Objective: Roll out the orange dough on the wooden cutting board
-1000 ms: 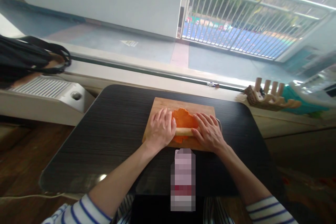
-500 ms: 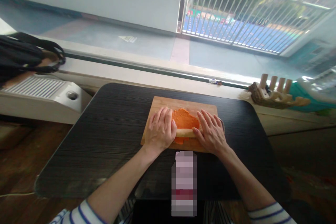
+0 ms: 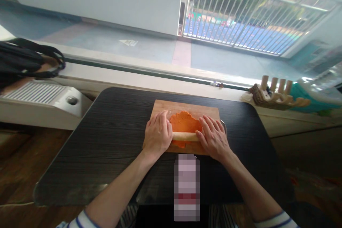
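A flat sheet of orange dough (image 3: 184, 123) lies on a wooden cutting board (image 3: 173, 108) on the dark table (image 3: 114, 131). A pale wooden rolling pin (image 3: 185, 136) lies across the near part of the dough. My left hand (image 3: 157, 133) presses on the pin's left end, fingers lying flat and together. On the pin's right end rests my right hand (image 3: 213, 137), its fingers stretched forward. Both ends of the pin are hidden under my palms.
A white radiator cover (image 3: 40, 96) with a black bag (image 3: 24, 60) on it stands at the left. A wooden rack (image 3: 275, 94) and a teal container (image 3: 307, 96) sit on the sill at the right. A window with railings is beyond the table.
My left hand has slid a little to the left along the pin, uncovering more of it. The pin sits slightly nearer to me on the dough.
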### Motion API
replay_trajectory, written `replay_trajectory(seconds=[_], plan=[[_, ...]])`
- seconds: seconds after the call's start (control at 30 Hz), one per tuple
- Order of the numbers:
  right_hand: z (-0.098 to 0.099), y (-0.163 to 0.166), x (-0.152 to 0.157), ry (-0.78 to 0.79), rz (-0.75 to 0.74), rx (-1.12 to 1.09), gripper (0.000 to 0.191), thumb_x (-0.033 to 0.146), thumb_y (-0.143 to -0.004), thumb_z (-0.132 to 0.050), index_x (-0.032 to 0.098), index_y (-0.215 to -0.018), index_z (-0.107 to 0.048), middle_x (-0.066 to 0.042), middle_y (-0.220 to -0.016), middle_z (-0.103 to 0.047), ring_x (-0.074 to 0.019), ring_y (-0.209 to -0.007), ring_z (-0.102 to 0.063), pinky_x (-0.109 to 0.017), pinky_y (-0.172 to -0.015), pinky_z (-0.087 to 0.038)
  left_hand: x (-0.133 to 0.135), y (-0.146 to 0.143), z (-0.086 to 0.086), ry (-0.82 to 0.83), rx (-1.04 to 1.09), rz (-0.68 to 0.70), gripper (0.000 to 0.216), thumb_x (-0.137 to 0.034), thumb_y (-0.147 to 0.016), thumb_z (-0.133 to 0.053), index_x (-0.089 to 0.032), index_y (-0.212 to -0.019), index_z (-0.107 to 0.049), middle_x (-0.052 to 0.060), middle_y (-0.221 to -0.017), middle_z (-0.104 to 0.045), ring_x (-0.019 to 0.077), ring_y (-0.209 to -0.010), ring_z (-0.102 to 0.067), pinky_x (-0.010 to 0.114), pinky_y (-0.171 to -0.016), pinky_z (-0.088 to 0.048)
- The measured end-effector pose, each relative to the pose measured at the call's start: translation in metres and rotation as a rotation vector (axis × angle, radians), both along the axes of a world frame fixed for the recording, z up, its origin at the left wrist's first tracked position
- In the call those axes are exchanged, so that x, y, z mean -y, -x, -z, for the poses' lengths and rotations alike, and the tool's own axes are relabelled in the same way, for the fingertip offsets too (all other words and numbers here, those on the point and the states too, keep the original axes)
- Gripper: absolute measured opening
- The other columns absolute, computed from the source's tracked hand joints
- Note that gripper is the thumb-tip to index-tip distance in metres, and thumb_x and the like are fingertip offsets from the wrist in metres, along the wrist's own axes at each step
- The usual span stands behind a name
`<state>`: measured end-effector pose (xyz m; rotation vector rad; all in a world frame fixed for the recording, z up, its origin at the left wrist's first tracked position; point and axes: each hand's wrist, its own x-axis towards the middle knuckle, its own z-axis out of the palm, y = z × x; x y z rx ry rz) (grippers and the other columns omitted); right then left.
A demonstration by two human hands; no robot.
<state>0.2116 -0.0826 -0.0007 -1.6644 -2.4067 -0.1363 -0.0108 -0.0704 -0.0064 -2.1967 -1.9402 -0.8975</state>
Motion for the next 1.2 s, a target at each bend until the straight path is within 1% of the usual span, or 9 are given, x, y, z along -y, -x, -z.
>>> replay_trajectory(seconds=[0.13, 0.3, 0.4, 0.5, 0.7, 0.83, 1.0, 1.1, 1.2], plan=[[0.001, 0.0, -0.01, -0.014, 0.027, -0.035, 0.049, 0.042, -0.098, -0.031, 0.013, -0.135, -0.047, -0.015, -0.141, -0.049, -0.0259, -0.129, -0.043, -0.045, -0.109, -0.027, -0.006, -0.001, -0.002, -0.006, 0.01, 0.008, 0.036, -0.019, -0.092, -0.033, -0.012, -0.122, -0.05, 0.014, -0.116, -0.064, 0.0237, -0.112, -0.057, 0.037, -0.094, -0.043], [0.002, 0.002, -0.042, 0.006, 0.059, -0.083, 0.046, 0.041, -0.097, -0.032, 0.019, -0.135, -0.047, -0.012, -0.139, -0.052, -0.026, -0.128, -0.045, -0.045, -0.106, -0.032, -0.032, -0.002, -0.006, 0.023, 0.037, 0.001, 0.037, -0.021, -0.092, -0.032, -0.011, -0.123, -0.051, 0.015, -0.111, -0.065, 0.0255, -0.107, -0.059, 0.04, -0.09, -0.045], [0.002, 0.003, -0.052, 0.023, 0.087, -0.095, 0.046, 0.04, -0.097, -0.03, 0.021, -0.135, -0.048, -0.011, -0.138, -0.052, -0.0264, -0.128, -0.044, -0.047, -0.104, -0.033, -0.042, -0.002, -0.007, 0.026, 0.023, -0.006, 0.037, -0.021, -0.092, -0.032, -0.01, -0.122, -0.051, 0.016, -0.11, -0.065, 0.026, -0.105, -0.059, 0.039, -0.088, -0.045], [0.001, 0.005, -0.047, 0.024, 0.088, -0.08, 0.045, 0.04, -0.097, -0.03, 0.021, -0.133, -0.05, -0.011, -0.137, -0.053, -0.0265, -0.128, -0.043, -0.047, -0.104, -0.032, -0.041, -0.002, -0.008, 0.029, -0.01, -0.005, 0.036, -0.021, -0.092, -0.033, -0.01, -0.12, -0.052, 0.015, -0.108, -0.066, 0.0258, -0.102, -0.061, 0.038, -0.086, -0.045], [0.003, 0.003, -0.01, -0.036, 0.063, -0.042, 0.047, 0.041, -0.097, -0.032, 0.016, -0.134, -0.048, -0.013, -0.139, -0.051, -0.0261, -0.13, -0.042, -0.047, -0.108, -0.025, -0.012, -0.003, -0.005, 0.015, -0.037, 0.019, 0.033, -0.021, -0.092, -0.034, -0.013, -0.118, -0.053, 0.012, -0.112, -0.066, 0.025, -0.106, -0.059, 0.038, -0.089, -0.043], [0.003, 0.001, 0.002, -0.056, 0.006, -0.064, 0.05, 0.045, -0.096, -0.036, 0.017, -0.136, -0.045, -0.013, -0.141, -0.049, -0.0258, -0.131, -0.04, -0.046, -0.11, -0.022, -0.005, -0.002, -0.002, 0.007, -0.033, 0.037, 0.034, -0.021, -0.092, -0.035, -0.013, -0.119, -0.053, 0.012, -0.115, -0.065, 0.0242, -0.11, -0.057, 0.037, -0.092, -0.042], [0.003, 0.003, -0.011, -0.069, 0.059, -0.101, 0.049, 0.043, -0.096, -0.035, 0.015, -0.133, -0.048, -0.013, -0.138, -0.052, -0.0252, -0.129, -0.043, -0.045, -0.11, -0.024, -0.019, -0.003, -0.005, 0.017, -0.029, 0.024, 0.034, -0.023, -0.092, -0.034, -0.012, -0.119, -0.053, 0.012, -0.112, -0.065, 0.0243, -0.108, -0.058, 0.037, -0.092, -0.043], [0.002, 0.004, -0.025, -0.057, 0.071, -0.119, 0.047, 0.042, -0.096, -0.035, 0.017, -0.133, -0.049, -0.013, -0.137, -0.053, -0.0255, -0.128, -0.044, -0.046, -0.109, -0.025, -0.029, -0.004, -0.007, 0.044, -0.022, 0.01, 0.035, -0.025, -0.093, -0.033, -0.012, -0.12, -0.052, 0.013, -0.109, -0.066, 0.0251, -0.104, -0.06, 0.038, -0.09, -0.044], [0.002, 0.004, -0.038, -0.038, 0.078, -0.133, 0.045, 0.041, -0.096, -0.033, 0.019, -0.132, -0.05, -0.012, -0.136, -0.053, -0.0261, -0.128, -0.044, -0.048, -0.109, -0.025, -0.04, -0.005, -0.008, 0.049, -0.023, 0.015, 0.037, -0.026, -0.093, -0.032, -0.011, -0.12, -0.052, 0.015, -0.11, -0.066, 0.026, -0.104, -0.06, 0.039, -0.09, -0.044]])
